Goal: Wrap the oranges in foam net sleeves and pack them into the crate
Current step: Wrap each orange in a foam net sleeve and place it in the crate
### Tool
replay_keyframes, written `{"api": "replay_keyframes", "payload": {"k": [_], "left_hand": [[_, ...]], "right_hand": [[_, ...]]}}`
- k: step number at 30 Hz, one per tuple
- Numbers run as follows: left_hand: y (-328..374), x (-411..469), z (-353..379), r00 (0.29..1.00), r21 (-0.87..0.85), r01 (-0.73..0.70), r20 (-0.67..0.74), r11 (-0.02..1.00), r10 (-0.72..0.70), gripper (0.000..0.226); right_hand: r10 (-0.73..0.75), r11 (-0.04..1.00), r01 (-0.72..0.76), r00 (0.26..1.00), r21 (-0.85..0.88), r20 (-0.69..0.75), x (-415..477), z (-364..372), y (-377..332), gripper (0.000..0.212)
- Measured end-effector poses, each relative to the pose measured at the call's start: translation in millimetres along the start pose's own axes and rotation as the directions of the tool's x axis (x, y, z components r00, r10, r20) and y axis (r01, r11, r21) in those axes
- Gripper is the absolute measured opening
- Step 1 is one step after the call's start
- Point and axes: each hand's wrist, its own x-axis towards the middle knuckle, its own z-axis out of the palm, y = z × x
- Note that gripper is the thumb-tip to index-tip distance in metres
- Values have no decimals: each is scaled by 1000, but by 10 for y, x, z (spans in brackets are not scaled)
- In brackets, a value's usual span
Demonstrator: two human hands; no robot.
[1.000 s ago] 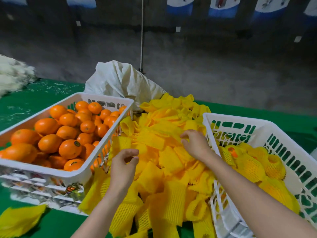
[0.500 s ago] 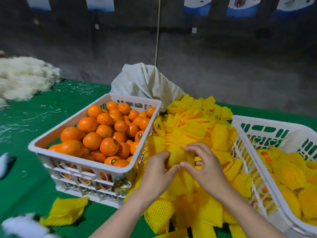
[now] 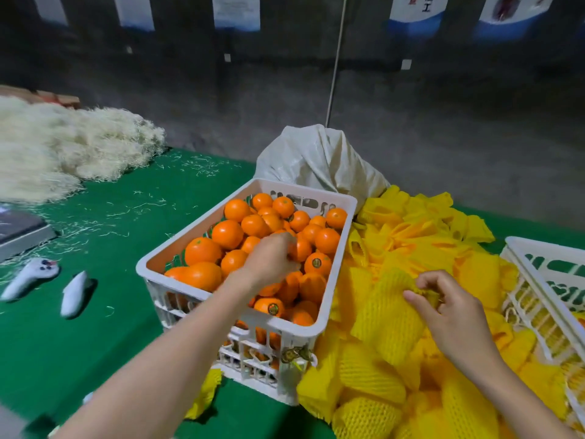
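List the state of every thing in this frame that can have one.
Left hand, curled round an orange inside the orange crate.
Right hand, pinching a foam net sleeve at its upper end.
Orange crate, full of bare oranges.
Foam net sleeve, empty, on the sleeve pile.
Right crate, mostly out of frame, contents unclear.

Head-worn wide-angle view, looking forward and down, close over green table (image 3: pixel 95 343)

- The green table (image 3: pixel 126 280) is carrying the white orange crate (image 3: pixel 304 189).
- A yellow sleeve pile (image 3: pixel 411 248) is lying just right of the orange crate, with a second crate (image 3: pixel 544 248) standing beyond the pile.
- A white sack (image 3: pixel 316 160) is sitting just behind the orange crate.
- Pale shredded fibre (image 3: pixel 63 147), two white handsets (image 3: pixel 30 277) (image 3: pixel 74 293) and a grey slab (image 3: pixel 19 232) are lying well left of the orange crate.
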Motion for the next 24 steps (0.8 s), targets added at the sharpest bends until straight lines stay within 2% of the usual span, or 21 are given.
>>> {"api": "replay_keyframes", "payload": {"k": [1, 3, 5, 7, 8, 10, 12, 13, 14, 15, 16, 17, 20, 22, 24], "left_hand": [[-150, 94, -6, 988, 176, 34, 145, 984, -60, 53], [-354, 188, 67, 913, 458, -16, 368, 889, -173, 75], [-465, 206, 206, 887, 615, -136, 425, 777, -181, 81], [-512, 228, 275, 917, 668, -175, 377, 724, -127, 73], [-525, 246, 266, 934, 660, -153, 340, 735, -111, 69], [-519, 264, 202, 966, 528, -20, 230, 849, -121, 70], [-438, 241, 111, 991, 161, 109, 63, 981, -120, 76], [-357, 206, 63, 993, -88, 118, -6, 989, -119, 77], [-261, 163, 22, 994, -339, 90, -35, 937, -108, 78], [-144, 100, -11, 997, -568, 48, -24, 822, -75, 79], [-6, 28, -32, 1000, -746, 19, 4, 666, -24, 81], [136, -34, -36, 999, -852, 10, 28, 524, 26, 82], [550, -150, 48, 988, -974, 62, 91, 220, 124, 79], [808, -206, 150, 971, -988, 154, 153, 11, 184, 69], [1039, -247, 282, 952, -960, 251, 220, -128, 214, 64]], "right_hand": [[12, 1000, -12, 1000, -4, -2, 15, -5, 12, 22], [22, 1000, -22, 1000, -13, -5, 37, -18, 35, 21], [41, 999, -41, 999, -24, 2, 38, -29, 43, 20], [49, 998, -49, 999, -45, 15, 23, -56, 54, 20], [48, 998, -47, 999, -46, 24, 16, -76, 62, 21], [50, 998, -48, 997, -29, 55, -6, -122, 75, 26], [45, 997, -41, 997, -69, 60, -18, -162, 83, 24], [34, 993, -29, 999, -118, 40, -22, -177, 90, 20], [18, 986, -15, 1000, -166, 17, -22, -182, 94, 16], [6, 982, -4, 1000, -188, 7, -21, -190, 91, 15], [4, 984, -1, 1000, -180, 19, -14, -200, 73, 15], [8, 989, -1, 999, -146, 44, -5, -215, 46, 17], [53, 997, -61, 987, 48, 149, 15, -286, -41, 30], [108, 963, -161, 965, 215, 239, 14, -362, -86, 26], [166, 882, -279, 939, 381, 302, -7, -444, -121, 17]]}}
